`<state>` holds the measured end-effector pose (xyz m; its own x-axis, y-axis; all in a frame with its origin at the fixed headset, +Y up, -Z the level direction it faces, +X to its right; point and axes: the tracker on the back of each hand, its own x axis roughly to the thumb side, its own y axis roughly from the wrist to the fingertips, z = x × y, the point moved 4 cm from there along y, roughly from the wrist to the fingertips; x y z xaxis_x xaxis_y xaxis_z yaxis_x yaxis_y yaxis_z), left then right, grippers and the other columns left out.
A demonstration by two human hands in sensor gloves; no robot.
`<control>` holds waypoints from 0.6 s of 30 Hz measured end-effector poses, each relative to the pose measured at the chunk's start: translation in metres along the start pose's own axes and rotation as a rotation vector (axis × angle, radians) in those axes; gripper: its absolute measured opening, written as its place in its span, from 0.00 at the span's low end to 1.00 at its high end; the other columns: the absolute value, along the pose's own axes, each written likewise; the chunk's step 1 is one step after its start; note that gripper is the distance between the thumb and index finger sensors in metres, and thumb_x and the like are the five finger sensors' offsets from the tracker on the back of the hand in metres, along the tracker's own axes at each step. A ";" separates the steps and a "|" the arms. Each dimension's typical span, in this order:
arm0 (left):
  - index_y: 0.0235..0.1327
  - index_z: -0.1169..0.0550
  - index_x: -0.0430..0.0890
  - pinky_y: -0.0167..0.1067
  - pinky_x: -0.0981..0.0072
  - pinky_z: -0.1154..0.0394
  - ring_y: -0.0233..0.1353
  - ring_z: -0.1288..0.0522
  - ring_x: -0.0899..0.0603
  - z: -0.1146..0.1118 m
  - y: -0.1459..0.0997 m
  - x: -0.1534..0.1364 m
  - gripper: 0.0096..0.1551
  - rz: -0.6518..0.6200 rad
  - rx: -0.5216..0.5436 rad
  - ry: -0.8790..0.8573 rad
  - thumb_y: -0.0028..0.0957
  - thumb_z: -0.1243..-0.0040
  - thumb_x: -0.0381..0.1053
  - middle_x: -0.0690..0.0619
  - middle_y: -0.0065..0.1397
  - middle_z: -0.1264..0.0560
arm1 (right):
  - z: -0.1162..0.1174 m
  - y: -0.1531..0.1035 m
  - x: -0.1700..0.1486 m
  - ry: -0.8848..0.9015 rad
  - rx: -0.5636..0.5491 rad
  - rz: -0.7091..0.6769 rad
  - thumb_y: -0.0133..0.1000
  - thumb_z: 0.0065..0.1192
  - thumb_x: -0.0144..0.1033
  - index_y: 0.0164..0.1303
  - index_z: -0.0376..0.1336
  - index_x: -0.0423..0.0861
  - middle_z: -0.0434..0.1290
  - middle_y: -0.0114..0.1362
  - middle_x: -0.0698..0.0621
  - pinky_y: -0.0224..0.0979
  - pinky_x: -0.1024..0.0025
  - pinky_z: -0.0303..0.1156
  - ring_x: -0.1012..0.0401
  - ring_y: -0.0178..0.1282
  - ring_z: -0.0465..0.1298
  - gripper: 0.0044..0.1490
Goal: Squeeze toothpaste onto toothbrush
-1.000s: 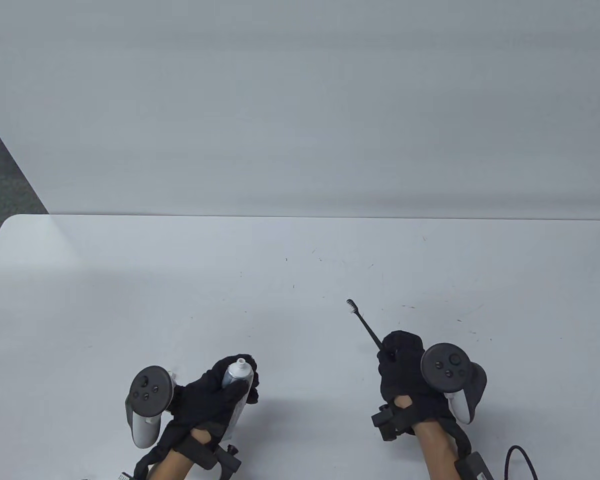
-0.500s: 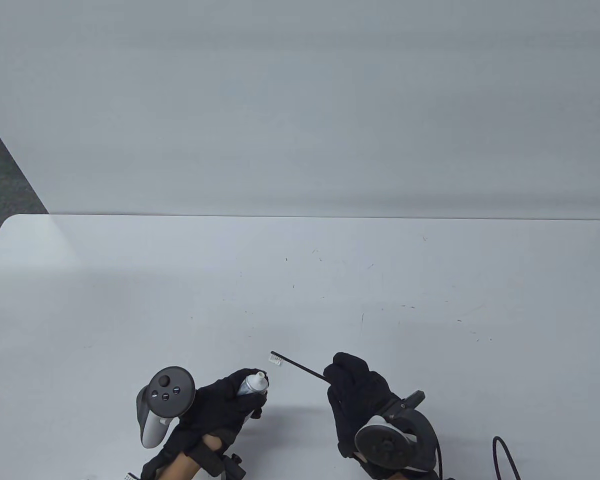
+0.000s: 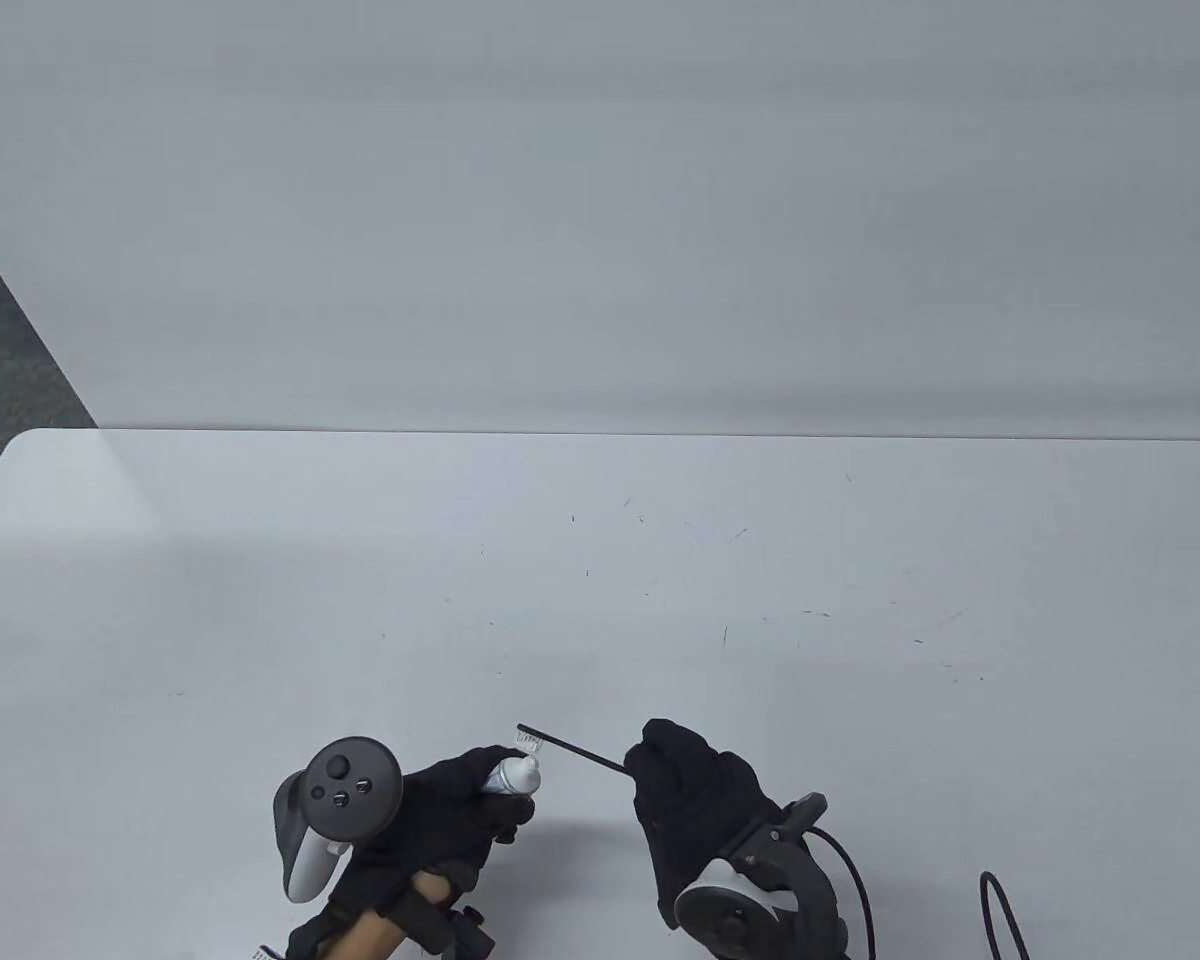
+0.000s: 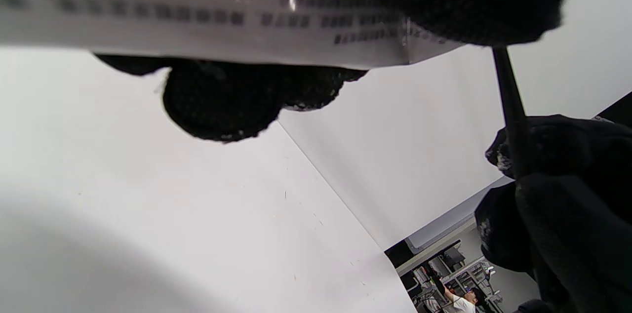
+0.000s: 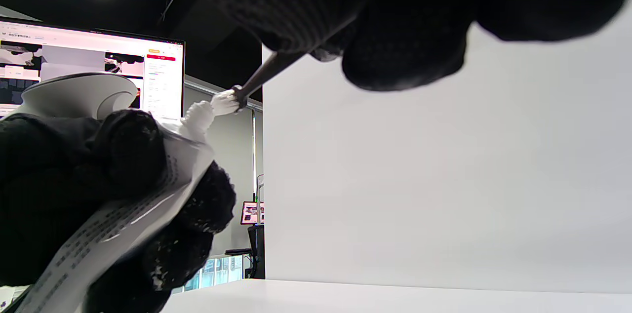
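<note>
My left hand (image 3: 450,810) grips a white toothpaste tube (image 3: 513,775) with its open nozzle pointing right and up. My right hand (image 3: 695,800) grips the thin black handle of a toothbrush (image 3: 572,750), held above the table. The white bristle head (image 3: 528,741) sits just above the nozzle. In the right wrist view the nozzle (image 5: 198,114) meets the bristle head (image 5: 225,102). In the left wrist view the printed tube (image 4: 207,7) fills the top, and the black handle (image 4: 508,100) runs down into my right hand (image 4: 563,204).
The white table (image 3: 600,580) stretches ahead with small dark specks. A white wall panel (image 3: 600,200) stands behind it. A black cable (image 3: 1000,915) loops at the bottom right edge. A lit monitor (image 5: 89,66) shows in the right wrist view.
My right hand swung the toothbrush from the right side leftward and down until its head reached the tube's nozzle. My left hand tilted the tube's nozzle to the right toward it.
</note>
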<state>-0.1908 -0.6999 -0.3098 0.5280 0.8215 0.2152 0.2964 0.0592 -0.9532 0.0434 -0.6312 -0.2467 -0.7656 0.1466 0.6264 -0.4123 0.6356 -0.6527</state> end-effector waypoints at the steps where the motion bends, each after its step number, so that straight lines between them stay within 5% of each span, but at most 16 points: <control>1: 0.60 0.22 0.44 0.56 0.34 0.24 0.58 0.18 0.36 0.000 0.000 0.000 0.43 0.003 -0.002 -0.001 0.28 0.37 0.61 0.45 0.61 0.21 | 0.000 0.000 0.000 -0.003 0.000 -0.001 0.43 0.66 0.26 0.50 0.69 0.31 0.69 0.64 0.36 0.39 0.49 0.80 0.52 0.38 0.82 0.26; 2: 0.59 0.22 0.50 0.56 0.34 0.24 0.58 0.17 0.36 0.000 0.000 0.000 0.40 0.004 -0.003 -0.001 0.29 0.37 0.61 0.45 0.61 0.21 | 0.000 0.000 0.000 -0.004 -0.001 -0.003 0.43 0.66 0.26 0.50 0.69 0.31 0.69 0.64 0.36 0.39 0.49 0.80 0.52 0.38 0.82 0.26; 18: 0.58 0.22 0.49 0.56 0.34 0.24 0.58 0.17 0.36 0.004 -0.001 -0.003 0.40 0.051 0.024 -0.023 0.29 0.37 0.61 0.45 0.60 0.21 | 0.001 0.000 0.002 -0.020 0.018 -0.007 0.43 0.66 0.25 0.50 0.70 0.31 0.70 0.64 0.36 0.39 0.49 0.80 0.52 0.37 0.82 0.25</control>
<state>-0.1960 -0.7001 -0.3103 0.5234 0.8366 0.1617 0.2503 0.0305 -0.9677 0.0417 -0.6317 -0.2454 -0.7726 0.1270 0.6221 -0.4262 0.6225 -0.6564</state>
